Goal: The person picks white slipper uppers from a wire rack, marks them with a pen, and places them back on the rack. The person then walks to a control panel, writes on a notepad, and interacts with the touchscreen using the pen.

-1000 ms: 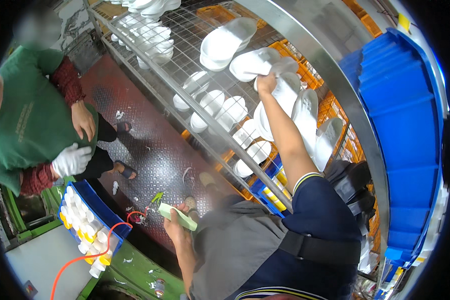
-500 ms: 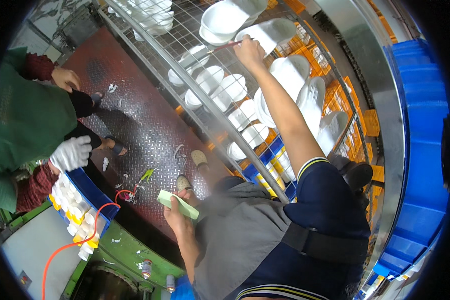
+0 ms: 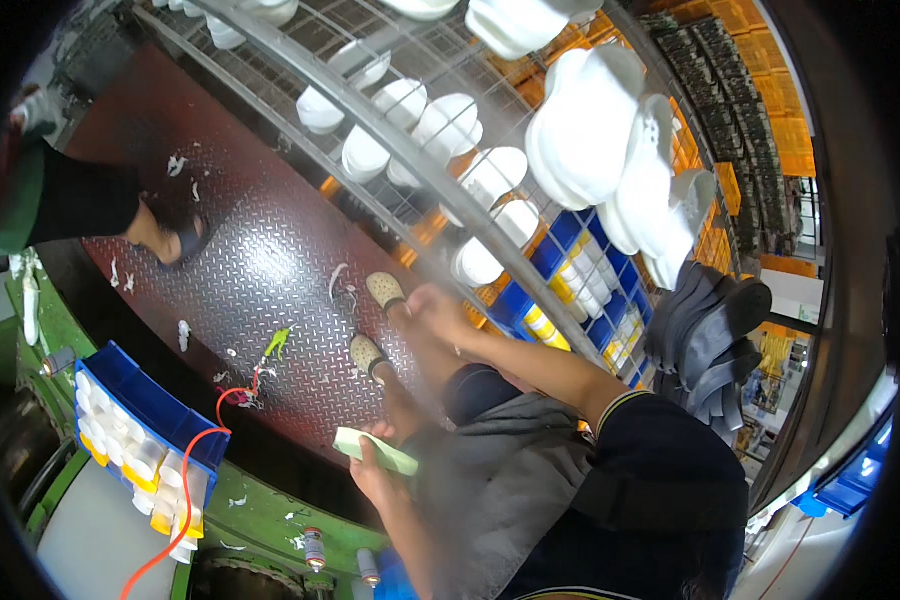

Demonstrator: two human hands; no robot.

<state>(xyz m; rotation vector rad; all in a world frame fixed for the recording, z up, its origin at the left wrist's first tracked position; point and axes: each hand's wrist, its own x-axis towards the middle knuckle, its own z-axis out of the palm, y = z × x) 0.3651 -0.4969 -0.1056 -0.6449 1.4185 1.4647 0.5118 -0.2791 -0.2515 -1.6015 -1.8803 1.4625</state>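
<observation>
My left hand (image 3: 372, 484) is closed round a pale green pad (image 3: 398, 461), which looks like a small block of paper, low in front of my body. My right hand (image 3: 438, 314) hangs over my legs, beside the wire rack, with its fingers curled. Anything within those fingers is hidden. White shoe-sole-shaped pieces (image 3: 582, 125) lie on the rack (image 3: 370, 120), above and to the right of my right hand.
A blue crate (image 3: 150, 385) of white and yellow rolls stands on the green machine (image 3: 260, 510) at left, crossed by an orange hose (image 3: 185, 490). Dark soles (image 3: 705, 330) hang at the rack's right end. Another person's leg (image 3: 95, 205) is at far left; scraps litter the metal floor (image 3: 270, 260).
My right hand has drawn back from the white pieces on the rack toward my body; the thin red stick it held no longer shows. The other person has moved away leftward.
</observation>
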